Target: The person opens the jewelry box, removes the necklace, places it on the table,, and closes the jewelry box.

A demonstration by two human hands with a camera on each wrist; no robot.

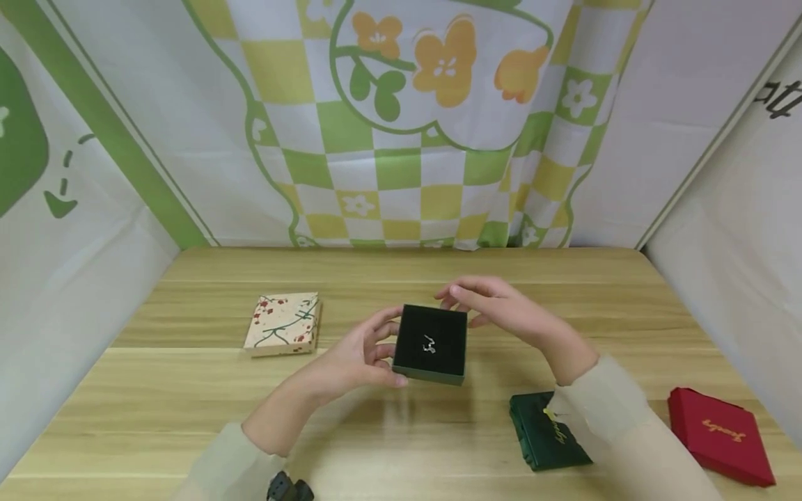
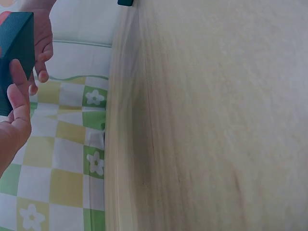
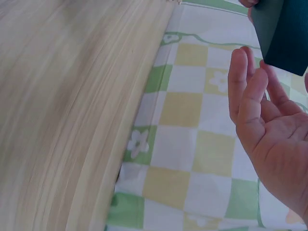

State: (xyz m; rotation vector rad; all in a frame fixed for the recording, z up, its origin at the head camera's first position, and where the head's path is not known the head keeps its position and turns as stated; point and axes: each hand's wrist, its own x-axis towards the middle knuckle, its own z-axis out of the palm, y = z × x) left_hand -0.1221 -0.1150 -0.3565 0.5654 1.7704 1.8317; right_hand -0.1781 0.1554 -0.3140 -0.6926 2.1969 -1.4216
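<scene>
A square dark green jewelry box (image 1: 446,351) without its lid is tilted up off the table, showing a black padded insert. A small silver piece of jewelry (image 1: 429,345) sits at the middle of the insert. My left hand (image 1: 351,358) grips the box by its left side, thumb at the near lower corner. Close to the box's far right corner, my right hand (image 1: 498,305) has loosely bent fingers and holds nothing. In the right wrist view the fingers (image 3: 250,101) of that hand come near the box's outer wall (image 3: 288,36).
On the wooden table (image 1: 207,390), a cream floral box (image 1: 283,323) lies to the left. A dark green pouch-like item with gold lettering (image 1: 545,435) lies partly under my right sleeve. Far right is a red box (image 1: 720,435). A checked curtain (image 1: 401,181) hangs behind.
</scene>
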